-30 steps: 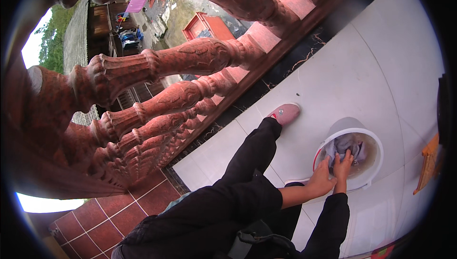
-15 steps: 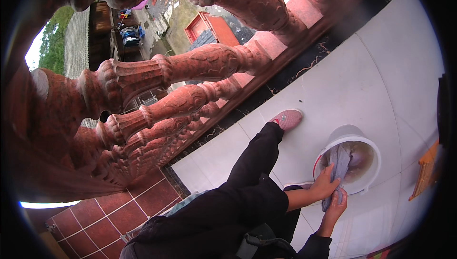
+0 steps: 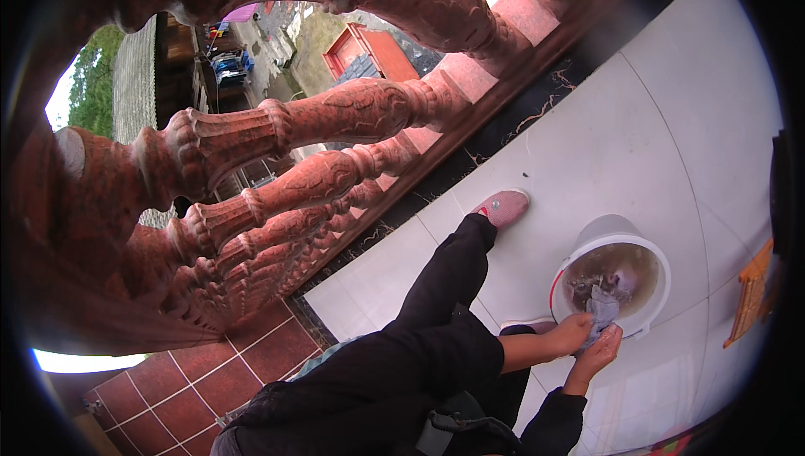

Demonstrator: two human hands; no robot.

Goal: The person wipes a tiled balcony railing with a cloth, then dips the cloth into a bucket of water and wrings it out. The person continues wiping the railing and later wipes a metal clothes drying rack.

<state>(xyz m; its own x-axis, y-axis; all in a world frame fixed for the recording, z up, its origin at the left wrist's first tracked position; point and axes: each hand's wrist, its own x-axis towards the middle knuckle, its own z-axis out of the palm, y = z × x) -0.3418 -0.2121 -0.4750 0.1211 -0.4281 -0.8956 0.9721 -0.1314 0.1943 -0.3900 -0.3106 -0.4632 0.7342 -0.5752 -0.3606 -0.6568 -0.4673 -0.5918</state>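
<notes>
A wet grey cloth (image 3: pixel 603 307) hangs bunched over the near rim of a white bucket (image 3: pixel 619 229). Closed around the cloth is my left hand (image 3: pixel 572 334), at the bucket's edge. My right hand (image 3: pixel 597 355) grips the same cloth just beside it, fingers curled round. Murky brownish water (image 3: pixel 633 267) with froth or splashes fills part of the bucket, and the cloth's loose end is over it. What lies beneath the surface is hard to make out.
The bucket stands on pale floor tiles (image 3: pixel 620 154). My pink shoe (image 3: pixel 503 208) is planted near it. Red stone balusters (image 3: pixel 344 112) run along the left, above a black border strip. An orange-yellow wooden piece (image 3: pixel 749 292) stands at the right; dark red tiles (image 3: pixel 210 380) lie lower left.
The cloth, earlier stretched long across the bucket, is now gathered shorter between both hands. My right hand has risen slightly beside the left. More of the water shows, and it looks disturbed.
</notes>
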